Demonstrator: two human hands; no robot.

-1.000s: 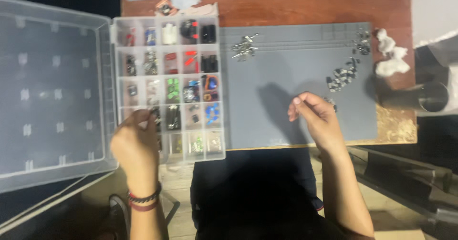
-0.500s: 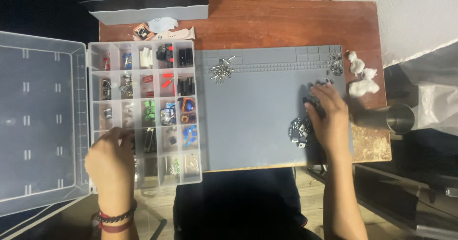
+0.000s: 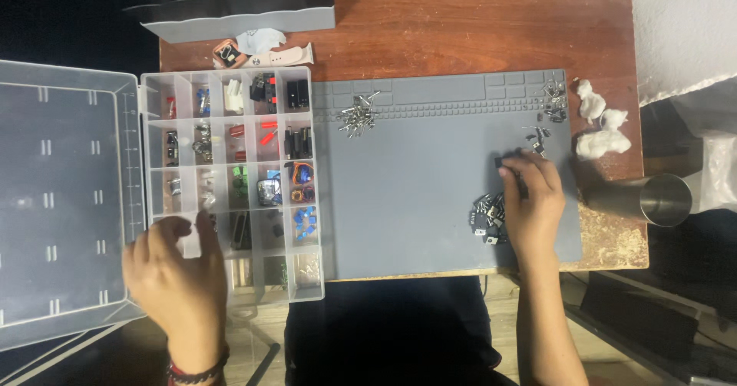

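- Your left hand rests, fingers loosely spread and grasping nothing, on the near left corner of the clear compartment box, whose open lid hangs past the desk's left edge.
- Your right hand lies on the grey work mat near its right edge, fingertips pinching a small dark part.
- A cluster of small black components sits just beside that hand, touching its left side.
- A heap of metal pins lies near the mat's far left corner.
- A metal cup lies tipped at the desk's right edge.
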